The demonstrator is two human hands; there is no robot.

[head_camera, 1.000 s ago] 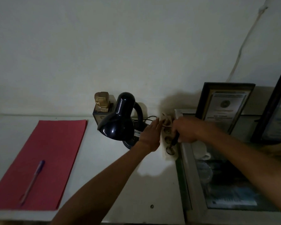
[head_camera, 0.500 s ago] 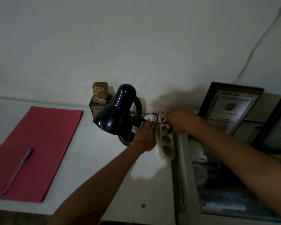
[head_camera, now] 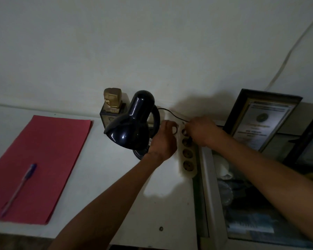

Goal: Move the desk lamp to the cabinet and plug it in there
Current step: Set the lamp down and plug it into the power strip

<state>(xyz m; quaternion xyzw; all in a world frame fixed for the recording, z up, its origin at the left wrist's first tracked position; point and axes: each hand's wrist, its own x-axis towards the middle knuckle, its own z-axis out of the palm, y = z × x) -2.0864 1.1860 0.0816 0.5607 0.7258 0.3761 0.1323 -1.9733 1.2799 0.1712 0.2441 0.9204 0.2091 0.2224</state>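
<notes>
A black desk lamp (head_camera: 131,123) stands on the white cabinet top (head_camera: 101,170), near the wall, unlit. Its thin black cord (head_camera: 167,111) runs right from the neck to my right hand (head_camera: 201,130). That hand is closed around the plug at the far sockets of a white power strip (head_camera: 187,159), and the plug itself is hidden by my fingers. My left hand (head_camera: 163,139) rests on the strip's left edge beside the lamp, pressing it down.
A red folder (head_camera: 43,159) with a purple pen (head_camera: 19,188) lies at the left. A small gold trophy (head_camera: 112,103) stands behind the lamp. Framed certificates (head_camera: 260,120) lean on the wall at right, above a glass-fronted case (head_camera: 251,213).
My right hand moved up the strip from a lower socket to the far end, pulling the cord taut. My left hand shifted onto the strip's edge. The view tilted slightly.
</notes>
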